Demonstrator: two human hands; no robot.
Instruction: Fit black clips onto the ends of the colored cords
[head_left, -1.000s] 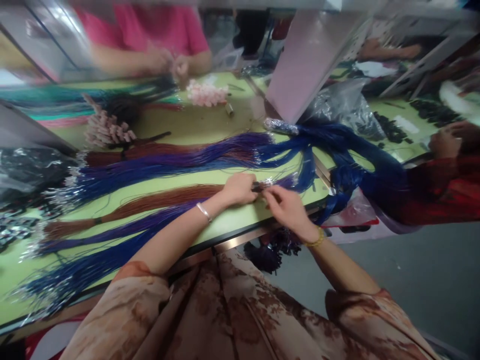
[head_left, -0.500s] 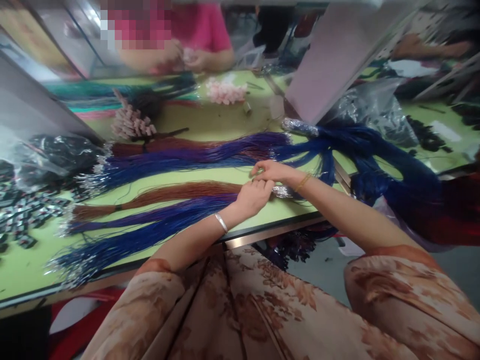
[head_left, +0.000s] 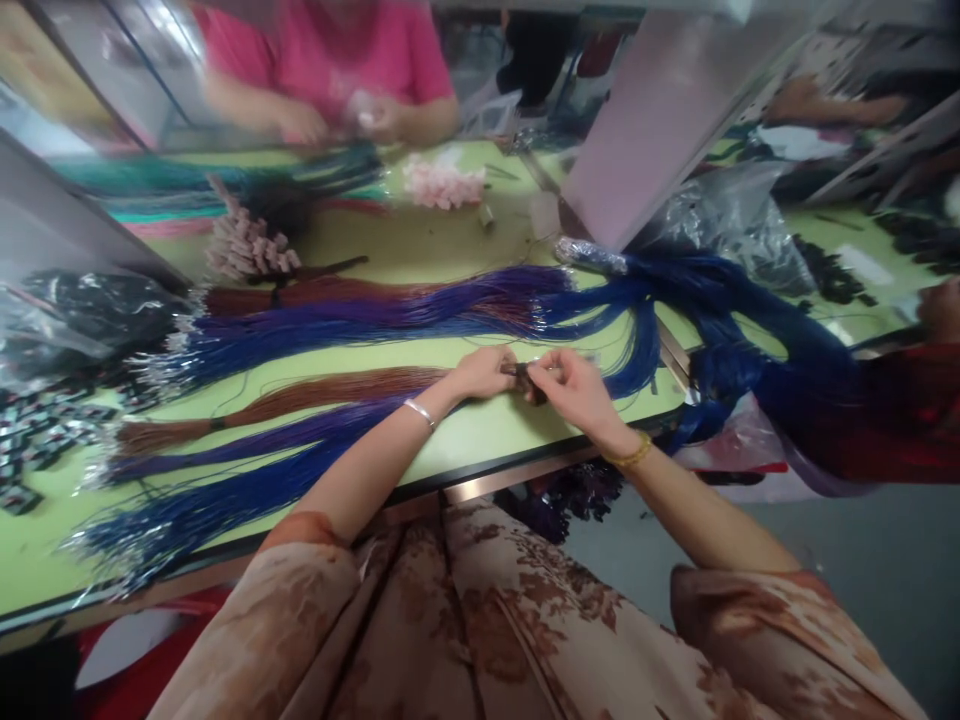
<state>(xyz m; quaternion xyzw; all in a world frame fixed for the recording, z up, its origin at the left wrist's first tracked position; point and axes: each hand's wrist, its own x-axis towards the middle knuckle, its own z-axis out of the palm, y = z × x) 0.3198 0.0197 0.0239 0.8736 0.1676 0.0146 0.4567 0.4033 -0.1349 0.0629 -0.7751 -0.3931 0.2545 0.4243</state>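
My left hand [head_left: 484, 372] is closed at the right end of the front cords, its fingertips pinching a small dark piece [head_left: 534, 390] whose kind I cannot make out. From the other side, the thumb and fingers of my right hand [head_left: 581, 395] pinch the same piece. The near row of thin cords runs left from my hands: a brown bundle [head_left: 322, 392], a purple one [head_left: 277, 438] and a blue one [head_left: 217, 510]. Their left ends carry silvery tips. Behind them lie more brown, purple and blue cords [head_left: 405, 310].
Blue cords [head_left: 705, 285] sprawl to the right. Black small parts [head_left: 52, 425] and a plastic bag [head_left: 97, 320] lie on the left. Pale pieces [head_left: 442, 182] sit at the back. Opposite, a person in a pink shirt [head_left: 360, 60] works. The table edge [head_left: 480, 485] is near me.
My right hand has moved right and down, off my left hand, and now pinches the dark piece. My left hand has shifted slightly left and up. The dark piece has come into view.
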